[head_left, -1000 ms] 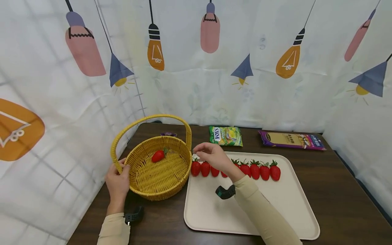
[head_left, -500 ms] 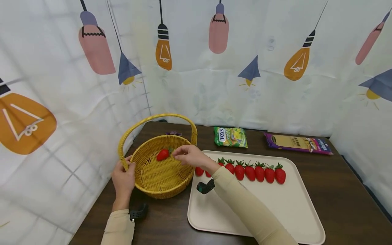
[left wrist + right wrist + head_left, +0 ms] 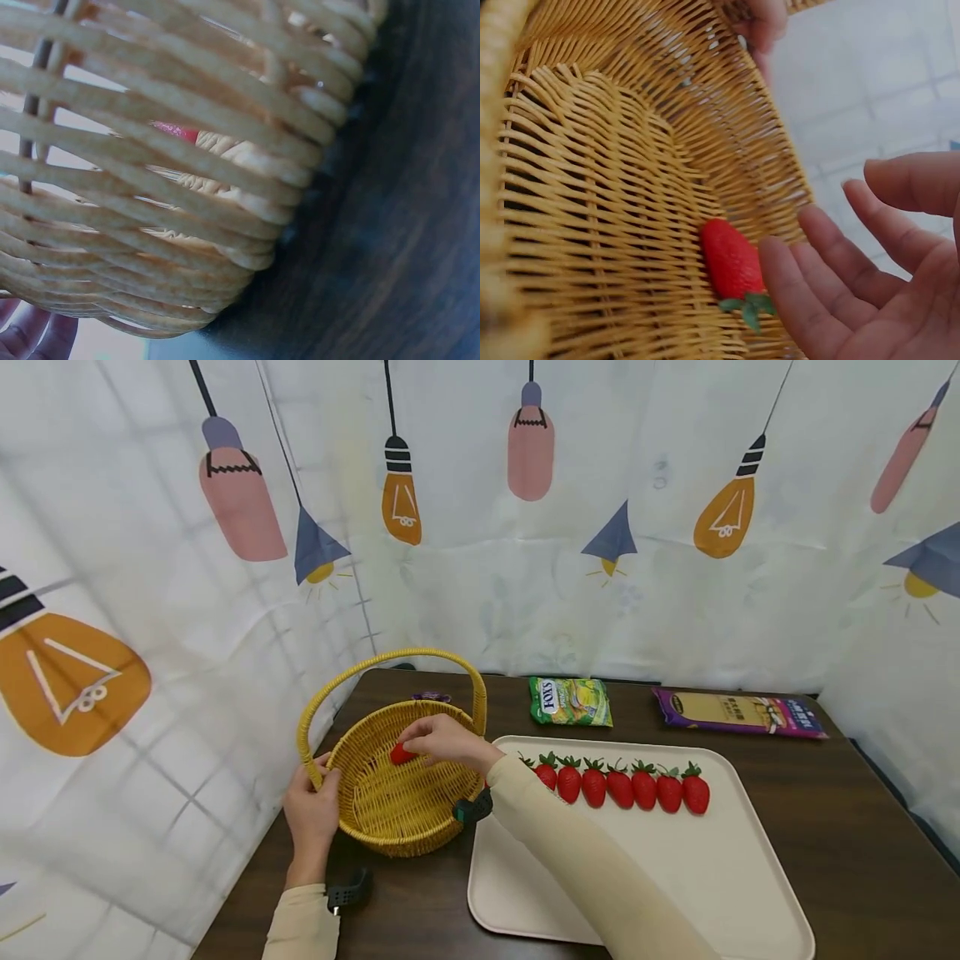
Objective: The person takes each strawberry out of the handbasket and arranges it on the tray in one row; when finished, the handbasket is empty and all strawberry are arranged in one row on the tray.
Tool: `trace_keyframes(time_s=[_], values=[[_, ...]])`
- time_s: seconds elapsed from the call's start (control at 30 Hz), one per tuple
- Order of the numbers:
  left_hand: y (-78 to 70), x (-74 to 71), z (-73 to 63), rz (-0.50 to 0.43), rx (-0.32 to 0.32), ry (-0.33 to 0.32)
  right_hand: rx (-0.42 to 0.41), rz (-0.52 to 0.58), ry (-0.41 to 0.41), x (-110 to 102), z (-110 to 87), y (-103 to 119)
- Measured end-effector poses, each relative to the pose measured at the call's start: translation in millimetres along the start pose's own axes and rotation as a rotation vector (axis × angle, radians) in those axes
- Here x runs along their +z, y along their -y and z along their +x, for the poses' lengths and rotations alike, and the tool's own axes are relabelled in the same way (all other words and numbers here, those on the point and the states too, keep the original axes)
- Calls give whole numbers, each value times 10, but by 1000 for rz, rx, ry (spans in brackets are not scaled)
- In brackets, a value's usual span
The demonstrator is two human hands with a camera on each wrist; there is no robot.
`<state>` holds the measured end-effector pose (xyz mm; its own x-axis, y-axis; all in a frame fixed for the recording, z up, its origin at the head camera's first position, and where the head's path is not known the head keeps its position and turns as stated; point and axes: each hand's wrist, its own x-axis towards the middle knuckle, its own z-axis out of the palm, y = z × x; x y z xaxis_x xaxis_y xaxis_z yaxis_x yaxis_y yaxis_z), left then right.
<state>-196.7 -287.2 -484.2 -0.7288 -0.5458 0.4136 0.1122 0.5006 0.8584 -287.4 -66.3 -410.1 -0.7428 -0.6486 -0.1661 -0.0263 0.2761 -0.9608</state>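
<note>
My left hand (image 3: 313,814) grips the yellow wicker basket (image 3: 401,814) at its left rim, by the foot of its tall arched handle (image 3: 390,656). Inside lies one red strawberry (image 3: 731,259) with green leaves, resting on the woven bottom near the wall. My right hand (image 3: 444,742) reaches over the basket's right side and hides part of that strawberry in the head view. In the right wrist view its fingers are loosely bent beside the fruit, holding nothing. The left wrist view shows the outer weave close up, with the left fingertips (image 3: 37,330) at the lower corner.
A cream tray (image 3: 645,877) stands right of the basket, with a row of several strawberries (image 3: 594,787) along its far side, partly behind the right sleeve. Behind are a green FOX'S bag (image 3: 572,702), a long purple packet (image 3: 738,713) and a small purple wrapper (image 3: 431,697).
My right hand has moved left from above the tray's left end into the basket, over the strawberry. The left hand keeps its grip on the basket. The head view has shifted slightly.
</note>
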Motion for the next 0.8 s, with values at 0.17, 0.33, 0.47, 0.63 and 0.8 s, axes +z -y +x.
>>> trace_keyframes(time_s=[0.17, 0.33, 0.47, 0.63, 0.8], values=[[3, -5, 6, -5, -5, -16, 27, 19, -34, 40, 129, -28], [0, -1, 6, -7, 2, -20, 38, -11, -107, 57, 225, -81], [4, -8, -1, -17, 11, -26, 31, -28, -150, 84, 303, -127], [4, 2, -3, -29, 19, -20, -1, 10, -195, 91, 364, -187], [5, -2, -9, -25, 10, -14, 7, 34, -211, 78, 388, -244]])
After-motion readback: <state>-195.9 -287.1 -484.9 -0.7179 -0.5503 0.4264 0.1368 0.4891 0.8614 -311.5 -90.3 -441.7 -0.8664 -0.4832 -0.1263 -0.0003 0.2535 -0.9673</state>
